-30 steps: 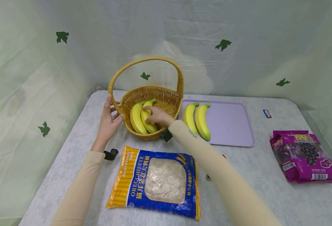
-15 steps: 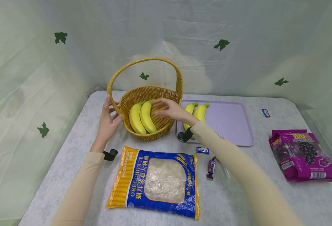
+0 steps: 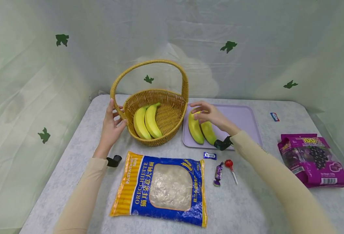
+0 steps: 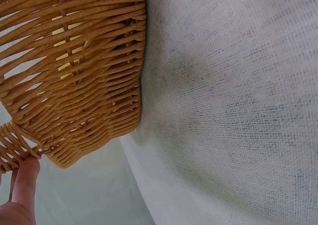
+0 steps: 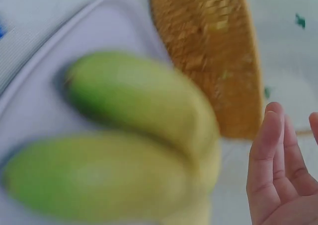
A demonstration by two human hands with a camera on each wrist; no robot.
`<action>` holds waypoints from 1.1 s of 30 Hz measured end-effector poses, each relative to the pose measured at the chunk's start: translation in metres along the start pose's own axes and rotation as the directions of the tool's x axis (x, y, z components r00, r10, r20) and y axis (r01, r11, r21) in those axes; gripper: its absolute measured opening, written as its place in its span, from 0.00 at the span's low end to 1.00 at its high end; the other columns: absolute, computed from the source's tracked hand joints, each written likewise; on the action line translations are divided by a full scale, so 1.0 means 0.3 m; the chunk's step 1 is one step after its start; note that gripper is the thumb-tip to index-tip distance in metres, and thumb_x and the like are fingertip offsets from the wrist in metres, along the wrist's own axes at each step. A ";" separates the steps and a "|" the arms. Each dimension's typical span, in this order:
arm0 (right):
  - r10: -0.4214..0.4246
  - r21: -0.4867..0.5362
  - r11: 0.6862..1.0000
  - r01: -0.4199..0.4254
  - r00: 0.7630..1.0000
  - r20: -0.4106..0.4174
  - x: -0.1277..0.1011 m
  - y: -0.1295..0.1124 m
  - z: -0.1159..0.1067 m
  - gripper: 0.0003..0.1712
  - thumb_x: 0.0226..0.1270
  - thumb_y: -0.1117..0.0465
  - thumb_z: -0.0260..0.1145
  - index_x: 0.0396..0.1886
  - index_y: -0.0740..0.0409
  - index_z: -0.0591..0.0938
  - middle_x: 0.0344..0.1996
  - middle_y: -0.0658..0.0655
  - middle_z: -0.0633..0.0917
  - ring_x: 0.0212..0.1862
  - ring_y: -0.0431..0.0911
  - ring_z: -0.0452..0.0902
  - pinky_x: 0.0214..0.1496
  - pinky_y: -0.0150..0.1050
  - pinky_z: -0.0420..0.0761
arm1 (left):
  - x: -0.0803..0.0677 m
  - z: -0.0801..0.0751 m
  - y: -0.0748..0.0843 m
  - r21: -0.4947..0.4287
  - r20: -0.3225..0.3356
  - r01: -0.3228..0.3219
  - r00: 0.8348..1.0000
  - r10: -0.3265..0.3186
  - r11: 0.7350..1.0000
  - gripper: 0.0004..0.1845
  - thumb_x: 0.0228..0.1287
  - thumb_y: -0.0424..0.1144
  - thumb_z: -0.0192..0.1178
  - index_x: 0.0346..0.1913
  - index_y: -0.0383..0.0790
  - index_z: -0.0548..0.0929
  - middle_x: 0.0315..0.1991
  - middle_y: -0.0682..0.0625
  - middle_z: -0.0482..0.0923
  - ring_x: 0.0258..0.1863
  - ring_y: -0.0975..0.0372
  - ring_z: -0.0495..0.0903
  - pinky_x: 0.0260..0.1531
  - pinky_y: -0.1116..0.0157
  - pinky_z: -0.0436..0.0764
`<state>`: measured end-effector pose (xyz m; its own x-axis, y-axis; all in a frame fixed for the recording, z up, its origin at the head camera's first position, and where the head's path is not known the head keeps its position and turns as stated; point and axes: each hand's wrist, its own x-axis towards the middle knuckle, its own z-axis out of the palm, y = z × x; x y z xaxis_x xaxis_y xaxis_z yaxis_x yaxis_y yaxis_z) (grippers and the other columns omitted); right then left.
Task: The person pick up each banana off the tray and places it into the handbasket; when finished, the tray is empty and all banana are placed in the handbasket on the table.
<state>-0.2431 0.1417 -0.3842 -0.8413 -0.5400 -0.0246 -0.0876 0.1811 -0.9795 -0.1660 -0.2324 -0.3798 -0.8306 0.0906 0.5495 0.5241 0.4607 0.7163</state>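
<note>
Left hand [image 3: 112,123] grips basket handle [image 3: 154,61], likely to steady it; right hand [image 3: 210,115], empty, loosely spread, hovers over bananas [image 3: 194,130] on tray [image 3: 242,113].

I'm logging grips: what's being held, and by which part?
The left hand holds the basket by the lower end of its handle; the right hand holds nothing.

Head cam looked forward and down across the surface [image 3: 248,201]. Wrist cams sat close in; all three caught the basket [image 3: 166,97].
</note>
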 end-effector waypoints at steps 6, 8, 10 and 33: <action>0.066 -0.020 0.997 -0.068 0.994 -0.089 -0.069 0.078 -0.090 0.30 0.68 0.64 0.61 0.67 0.65 0.66 0.56 0.70 0.74 0.47 0.56 0.77 0.47 0.47 0.81 | -0.001 0.000 0.003 -0.001 -0.001 -0.002 1.000 0.002 1.000 0.50 0.61 0.16 0.52 0.76 0.59 0.45 0.57 0.26 0.61 0.53 0.37 0.69 0.54 0.47 0.74; 0.085 -0.028 0.996 -0.088 0.990 -0.109 -0.087 0.097 -0.110 0.30 0.68 0.64 0.61 0.68 0.64 0.66 0.56 0.69 0.74 0.47 0.54 0.77 0.47 0.49 0.81 | -0.002 0.000 0.003 0.000 -0.001 -0.003 1.000 0.003 1.000 0.50 0.61 0.16 0.52 0.76 0.59 0.44 0.57 0.25 0.61 0.53 0.37 0.69 0.53 0.46 0.74; 0.099 -0.038 0.994 -0.104 0.988 -0.116 -0.102 0.113 -0.125 0.30 0.67 0.64 0.61 0.68 0.63 0.66 0.56 0.69 0.74 0.48 0.54 0.76 0.48 0.52 0.80 | -0.002 -0.001 0.001 0.001 -0.003 -0.004 1.000 0.004 1.000 0.50 0.61 0.16 0.52 0.76 0.59 0.45 0.57 0.25 0.61 0.54 0.37 0.69 0.53 0.47 0.74; 0.204 -0.254 0.948 -0.194 0.979 0.014 -0.127 0.130 -0.108 0.42 0.67 0.57 0.64 0.76 0.53 0.54 0.61 0.73 0.65 0.47 0.57 0.73 0.44 0.48 0.80 | 0.000 0.002 -0.004 -0.004 0.003 0.005 1.000 -0.005 1.000 0.49 0.61 0.18 0.53 0.76 0.59 0.44 0.57 0.26 0.60 0.53 0.37 0.69 0.54 0.49 0.74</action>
<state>-0.2318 0.1959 -0.4151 -0.8341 -0.5029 -0.2266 -0.0553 0.4850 -0.8728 -0.1667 -0.2324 -0.3807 -0.8339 0.0907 0.5444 0.5204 0.4577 0.7209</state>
